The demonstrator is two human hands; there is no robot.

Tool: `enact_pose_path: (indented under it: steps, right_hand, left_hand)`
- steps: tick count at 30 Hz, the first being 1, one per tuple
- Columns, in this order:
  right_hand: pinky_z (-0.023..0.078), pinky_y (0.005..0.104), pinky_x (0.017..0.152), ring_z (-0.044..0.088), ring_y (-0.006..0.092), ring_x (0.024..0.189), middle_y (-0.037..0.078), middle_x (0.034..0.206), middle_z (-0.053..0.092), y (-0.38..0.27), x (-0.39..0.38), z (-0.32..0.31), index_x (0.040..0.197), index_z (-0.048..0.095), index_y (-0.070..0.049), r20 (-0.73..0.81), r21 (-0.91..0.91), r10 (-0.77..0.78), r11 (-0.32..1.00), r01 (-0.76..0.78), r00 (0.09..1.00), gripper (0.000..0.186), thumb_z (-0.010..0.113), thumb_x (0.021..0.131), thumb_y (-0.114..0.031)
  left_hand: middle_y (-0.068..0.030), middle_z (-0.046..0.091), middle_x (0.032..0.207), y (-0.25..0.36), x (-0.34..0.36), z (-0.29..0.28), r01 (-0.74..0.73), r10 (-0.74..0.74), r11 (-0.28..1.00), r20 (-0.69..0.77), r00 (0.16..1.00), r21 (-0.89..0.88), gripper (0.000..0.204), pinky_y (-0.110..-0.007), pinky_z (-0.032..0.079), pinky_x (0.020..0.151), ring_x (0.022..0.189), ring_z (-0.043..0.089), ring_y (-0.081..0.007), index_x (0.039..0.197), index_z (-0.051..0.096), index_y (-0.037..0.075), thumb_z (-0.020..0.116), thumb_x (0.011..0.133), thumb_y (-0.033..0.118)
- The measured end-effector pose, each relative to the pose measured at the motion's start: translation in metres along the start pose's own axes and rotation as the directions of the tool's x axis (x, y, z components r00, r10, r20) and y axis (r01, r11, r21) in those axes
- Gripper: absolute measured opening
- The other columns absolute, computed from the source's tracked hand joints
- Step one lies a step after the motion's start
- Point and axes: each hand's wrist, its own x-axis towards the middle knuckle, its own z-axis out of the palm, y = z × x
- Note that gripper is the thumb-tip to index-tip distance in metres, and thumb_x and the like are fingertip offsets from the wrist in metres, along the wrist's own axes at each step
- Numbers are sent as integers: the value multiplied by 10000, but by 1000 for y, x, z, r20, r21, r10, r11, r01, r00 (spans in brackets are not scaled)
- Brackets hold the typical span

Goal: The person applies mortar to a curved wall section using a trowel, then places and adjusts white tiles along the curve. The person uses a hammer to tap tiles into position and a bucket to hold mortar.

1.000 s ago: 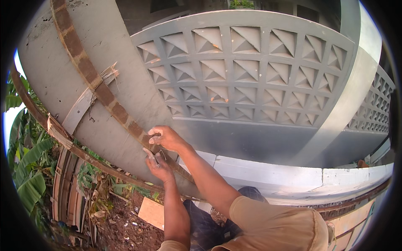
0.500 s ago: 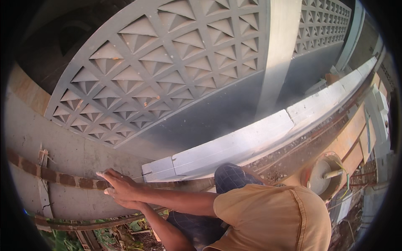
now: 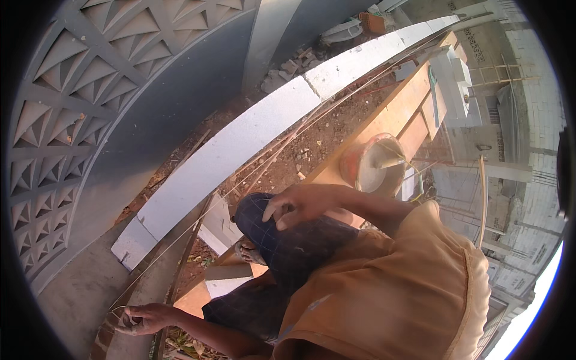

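My left hand [image 3: 144,318] is low at the left, beside a narrow strip of wood. Its fingers are pinched on a thin string [image 3: 172,244], which curls in a small loop at the fingertips and runs up along the wall. My right hand [image 3: 295,206] hovers over or rests on my bent knee, fingers curved and apart, with nothing seen in it. Between the hands and the dark wall lies a long row of white blocks [image 3: 234,141], joined end to end. The near end block [image 3: 135,241] is shorter.
A round bucket [image 3: 354,165] with grey contents and a handled tool stands on wooden planks [image 3: 396,111] at my right. White blocks [image 3: 450,78] are stacked farther off. A patterned grey vent-block wall [image 3: 90,78] rises at left. Rubble [image 3: 292,69] lies behind the row.
My hands were together at the far left and are now apart; the right has moved back to my knee. The view has turned rightward, bringing the bucket and planks further into sight.
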Motion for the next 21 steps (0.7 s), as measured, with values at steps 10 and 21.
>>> enact_pose_path:
  steps: [10, 21]
  right_hand:
    - [454, 454, 1048, 554, 348, 1247, 262, 1397, 510, 241, -371, -36, 1530, 317, -41, -883, 329, 465, 713, -620, 67, 986, 800, 798, -492]
    - [449, 330, 587, 565, 145, 672, 32, 710, 596, 160, -303, -48, 969, 681, -13, -615, 363, 709, 643, -675, 345, 444, 580, 998, -445]
  left_hand:
    - [-244, 399, 1437, 60, -118, -16, 256, -322, 947, 625, 711, 195, 589, -515, 446, 1069, 1319, 446, -398, 1494, 380, 37, 578, 1012, 311]
    - [-254, 535, 1302, 145, -124, -180, 506, -665, 690, 728, 163, 517, 510, -491, 444, 1011, 1215, 525, -410, 1375, 525, -5, 606, 920, 211]
